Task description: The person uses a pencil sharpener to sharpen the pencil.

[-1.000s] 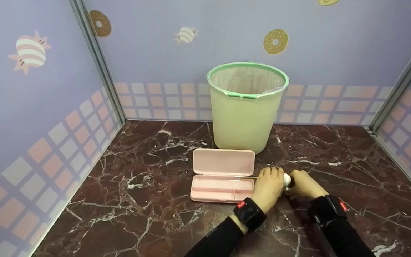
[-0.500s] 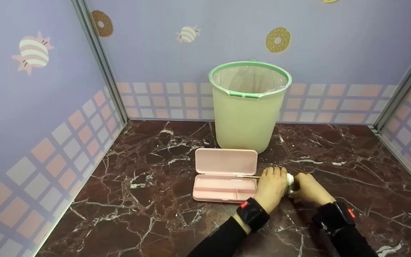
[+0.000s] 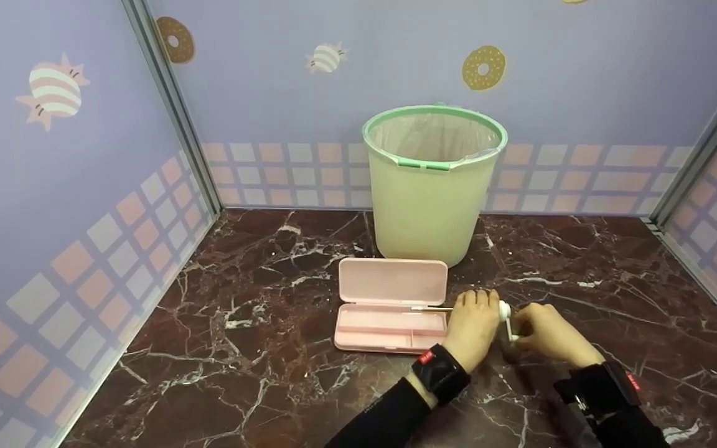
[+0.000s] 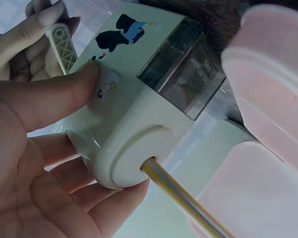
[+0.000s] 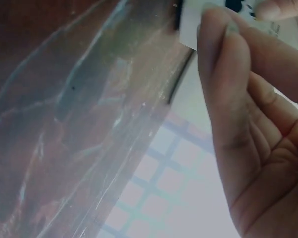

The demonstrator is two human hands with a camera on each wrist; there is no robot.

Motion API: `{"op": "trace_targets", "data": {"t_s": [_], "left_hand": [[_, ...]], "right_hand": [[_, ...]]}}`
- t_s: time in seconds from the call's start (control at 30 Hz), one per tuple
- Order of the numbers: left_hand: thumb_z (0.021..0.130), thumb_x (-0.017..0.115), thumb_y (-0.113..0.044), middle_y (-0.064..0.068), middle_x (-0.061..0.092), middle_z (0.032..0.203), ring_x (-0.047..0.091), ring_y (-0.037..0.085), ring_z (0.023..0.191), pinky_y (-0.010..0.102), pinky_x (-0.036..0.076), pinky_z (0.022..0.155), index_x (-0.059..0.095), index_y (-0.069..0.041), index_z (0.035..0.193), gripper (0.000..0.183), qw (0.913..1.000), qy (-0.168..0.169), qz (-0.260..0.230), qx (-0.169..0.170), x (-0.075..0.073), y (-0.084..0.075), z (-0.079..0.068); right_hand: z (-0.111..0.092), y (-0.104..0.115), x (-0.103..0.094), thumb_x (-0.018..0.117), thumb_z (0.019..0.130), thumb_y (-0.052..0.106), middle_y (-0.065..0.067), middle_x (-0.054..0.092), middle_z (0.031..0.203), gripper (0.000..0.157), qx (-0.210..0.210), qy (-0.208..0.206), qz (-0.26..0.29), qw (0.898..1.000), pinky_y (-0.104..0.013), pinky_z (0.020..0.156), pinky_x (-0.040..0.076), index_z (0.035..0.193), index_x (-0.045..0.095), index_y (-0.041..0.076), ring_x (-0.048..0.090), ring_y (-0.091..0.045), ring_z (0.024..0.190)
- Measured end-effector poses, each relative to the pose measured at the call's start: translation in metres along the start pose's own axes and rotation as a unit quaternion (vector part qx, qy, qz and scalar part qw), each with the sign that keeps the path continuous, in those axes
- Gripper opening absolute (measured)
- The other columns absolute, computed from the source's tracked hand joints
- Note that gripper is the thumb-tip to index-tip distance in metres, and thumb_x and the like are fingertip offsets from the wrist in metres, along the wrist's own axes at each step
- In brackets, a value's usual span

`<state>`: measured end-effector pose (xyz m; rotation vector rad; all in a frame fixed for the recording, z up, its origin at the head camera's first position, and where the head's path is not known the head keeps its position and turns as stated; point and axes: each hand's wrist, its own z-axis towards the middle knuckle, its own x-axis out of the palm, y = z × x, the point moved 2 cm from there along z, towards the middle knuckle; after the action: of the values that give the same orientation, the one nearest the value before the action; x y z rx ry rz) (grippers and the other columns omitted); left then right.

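Observation:
My left hand (image 3: 473, 330) grips a white hand-crank pencil sharpener (image 4: 134, 116) with dark cartoon stickers and a clear shavings drawer (image 4: 183, 69). A yellow-and-white striped pencil (image 4: 181, 198) sticks out of its round front hole; in the head view its end points left over the pencil case. On the far side, my right hand (image 3: 548, 333) pinches the knob end of the crank (image 4: 62, 44), seen as a white arm in the head view. Fingers hide the knob in the right wrist view. The pink pencil case (image 3: 371, 341) lies left of the hands, lid raised, compartments visible.
Behind the pencil case stands a pale green bin (image 3: 427, 211) with a green rim and a clear liner. The dark red marbled tabletop (image 3: 259, 373) ends at patterned panels (image 3: 284, 99) at the back and both sides.
My right hand has swung rightward and slightly lower with the crank, whose arm now shows beside the sharpener. My left hand holds the sharpener almost still.

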<state>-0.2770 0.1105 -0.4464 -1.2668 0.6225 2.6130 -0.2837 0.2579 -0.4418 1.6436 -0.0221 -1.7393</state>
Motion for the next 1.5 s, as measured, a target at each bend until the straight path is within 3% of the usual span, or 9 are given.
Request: {"op": "trace_targets", "data": {"t_s": [0.2,0.4,0.87,1.23,1.5], "left_hand": [[0.092,0.056,-0.030,-0.008,0.070,0.104,0.061,0.008,0.092,0.022,0.049,0.087,0.067,-0.021,0.121,0.032,1.0000,-0.002,0.002,-0.007,-0.002,-0.002,-0.001],[0.095,0.050,-0.027,-0.008,0.070,0.112,0.061,0.009,0.096,0.023,0.048,0.089,0.065,-0.020,0.126,0.035,0.9996,0.029,-0.001,-0.001,-0.006,-0.003,0.000],[0.096,0.048,-0.025,-0.008,0.069,0.115,0.062,0.009,0.098,0.023,0.049,0.090,0.064,-0.017,0.126,0.035,0.9989,0.045,-0.010,0.010,-0.005,-0.001,0.001],[0.087,0.066,-0.031,-0.009,0.067,0.097,0.061,0.008,0.087,0.020,0.049,0.083,0.065,-0.018,0.110,0.026,0.9996,-0.002,-0.019,0.023,0.000,0.002,0.003],[0.085,0.068,-0.030,-0.009,0.067,0.094,0.061,0.008,0.083,0.019,0.049,0.080,0.065,-0.018,0.104,0.023,0.9990,-0.007,-0.027,0.034,0.002,0.005,0.005]], "right_hand": [[-0.005,0.005,-0.003,0.073,0.063,-0.006,0.007,0.057,0.058,0.020,0.013,-0.010,0.012,1.000,-0.020,0.050,0.039,0.062,0.061,0.010,0.043,0.002,0.052],[-0.009,0.014,-0.013,0.075,0.069,-0.004,0.002,0.066,0.060,0.018,0.046,-0.039,0.023,0.998,-0.020,0.052,0.046,0.065,0.064,0.009,0.055,-0.001,0.053],[-0.006,0.021,-0.023,0.077,0.072,-0.004,-0.003,0.070,0.062,0.015,0.060,-0.062,0.038,0.996,-0.020,0.052,0.049,0.068,0.068,0.008,0.065,-0.012,0.054],[-0.004,0.024,-0.026,0.077,0.069,-0.008,-0.005,0.070,0.065,0.017,0.049,-0.114,-0.008,0.992,-0.021,0.050,0.047,0.067,0.068,0.007,0.063,-0.008,0.055],[0.000,0.028,-0.027,0.079,0.067,-0.011,-0.008,0.070,0.067,0.021,0.046,-0.147,-0.030,0.988,-0.021,0.051,0.046,0.068,0.067,0.006,0.063,-0.012,0.056]]}}
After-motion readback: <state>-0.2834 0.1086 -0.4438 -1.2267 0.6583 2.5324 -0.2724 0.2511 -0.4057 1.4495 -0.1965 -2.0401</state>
